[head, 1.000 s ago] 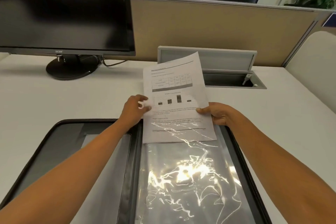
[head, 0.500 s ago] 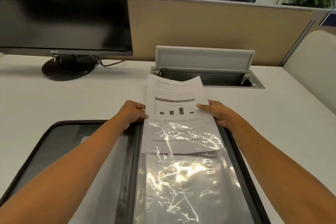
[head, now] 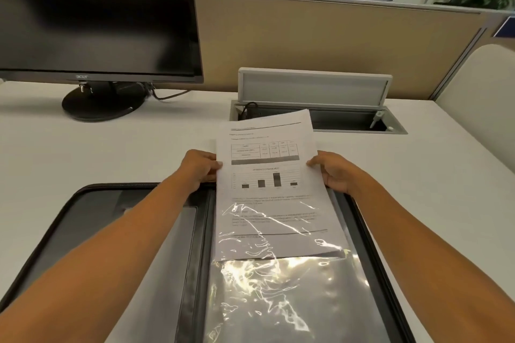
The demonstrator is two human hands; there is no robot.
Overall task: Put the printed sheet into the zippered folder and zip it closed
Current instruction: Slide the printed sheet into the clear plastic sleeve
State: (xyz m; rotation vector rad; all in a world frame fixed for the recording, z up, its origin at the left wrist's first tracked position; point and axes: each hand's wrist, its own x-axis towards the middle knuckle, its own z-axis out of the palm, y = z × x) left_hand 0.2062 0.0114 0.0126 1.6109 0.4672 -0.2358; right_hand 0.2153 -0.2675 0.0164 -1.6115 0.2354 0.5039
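White printed sheet [head: 267,175] is pinched at both long edges. Your left hand [head: 199,168] curls its fingers round the left edge, and your right hand [head: 333,171] grips the right edge, thumb on top. The sheet's long axis runs straight away from you, text facing up, heading pointing toward the open cable hatch [head: 312,89]. Its lower part sits under the clear plastic sleeve [head: 292,301] on the right half of the black zippered folder [head: 83,198], which lies unzipped and spread flat on the white desk [head: 111,153].
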